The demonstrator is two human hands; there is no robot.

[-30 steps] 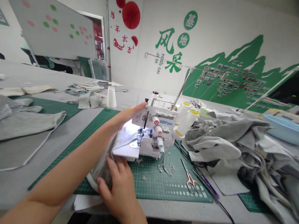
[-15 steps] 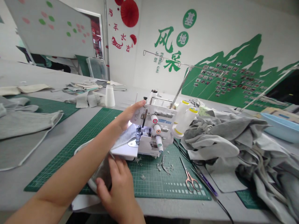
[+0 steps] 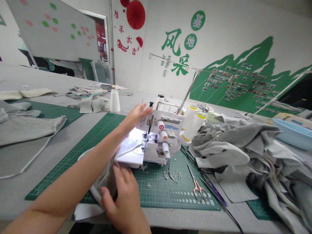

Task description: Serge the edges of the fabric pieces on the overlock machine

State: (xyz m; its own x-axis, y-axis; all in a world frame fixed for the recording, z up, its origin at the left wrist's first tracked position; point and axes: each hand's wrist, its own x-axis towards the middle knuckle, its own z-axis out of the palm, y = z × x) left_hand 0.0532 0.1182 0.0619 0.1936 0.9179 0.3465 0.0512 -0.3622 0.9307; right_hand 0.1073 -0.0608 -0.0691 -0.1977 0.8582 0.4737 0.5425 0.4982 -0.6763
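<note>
White wall (image 3: 156, 19) behind the table (image 3: 60, 143) reads 基地风采, FENG CAI and JI DI in green, 马年大吉 in red. One sewing machine (image 3: 153, 152) stands among three green mats (image 3: 158, 195), two yellow-based cones (image 3: 194, 128), one white cone (image 3: 115, 101) and one pair of scissors (image 3: 195, 182). Grey fabric (image 3: 107, 180) lies across its plate, the right hand (image 3: 128, 195) resting on it, grip unclear. Since half a second ago, the left hand (image 3: 136, 116) has raised its fingers near the black knob (image 3: 151, 104); whether it grasps the machine, I cannot tell. Blue machine lettering is illegible.
</note>
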